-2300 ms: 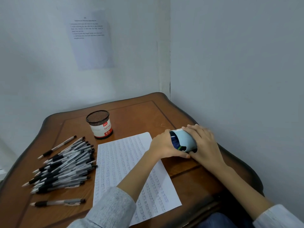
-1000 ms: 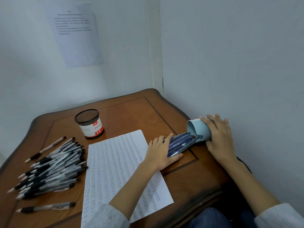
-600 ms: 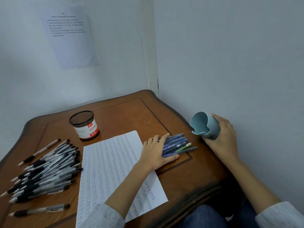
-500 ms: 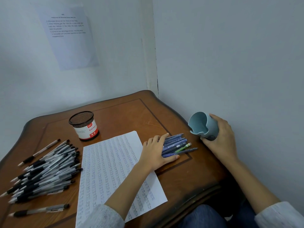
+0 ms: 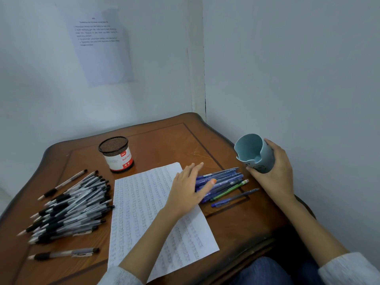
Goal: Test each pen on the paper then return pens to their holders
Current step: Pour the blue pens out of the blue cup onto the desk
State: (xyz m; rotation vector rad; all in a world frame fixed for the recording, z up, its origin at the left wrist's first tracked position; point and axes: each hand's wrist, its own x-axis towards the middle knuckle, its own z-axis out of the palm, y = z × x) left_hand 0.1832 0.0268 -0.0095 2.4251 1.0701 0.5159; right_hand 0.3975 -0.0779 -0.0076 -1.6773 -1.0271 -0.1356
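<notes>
Several blue pens [image 5: 223, 182] lie in a loose bundle on the table [image 5: 164, 140] toward its right edge, just beside the right side of the paper [image 5: 144, 202], their length slanting from the front toward the back-right. A green pen [image 5: 230, 190] lies along the bundle's front side. One darker blue pen [image 5: 236, 198] lies a little apart from the others, nearer the front edge.

The left hand [image 5: 188, 189] lies flat with its fingers straight. Its thumb and fingertips rest on the left ends of the blue pens and its palm is over the paper's right margin; it grasps nothing.

The right hand [image 5: 275, 173] has its fingers and thumb curled round a pale blue cup holder [image 5: 257, 157] at the table's right edge. The cup is tilted, with its mouth turned up and to the left. Whether its base touches the wood cannot be told.

The paper, covered in rows of small scribbles, runs from the middle of the table to the front edge. Behind it, toward the back, a black mesh holder [image 5: 117, 155] with a white and red label stands upright.

A big heap of black-gripped pens [image 5: 70, 206] is spread along the left side. One such pen [image 5: 61, 185] lies alone at the heap's back, and another [image 5: 63, 253] lies alone near the front-left corner.

A printed sheet [image 5: 100, 48] hangs on the wall beyond the back edge.
</notes>
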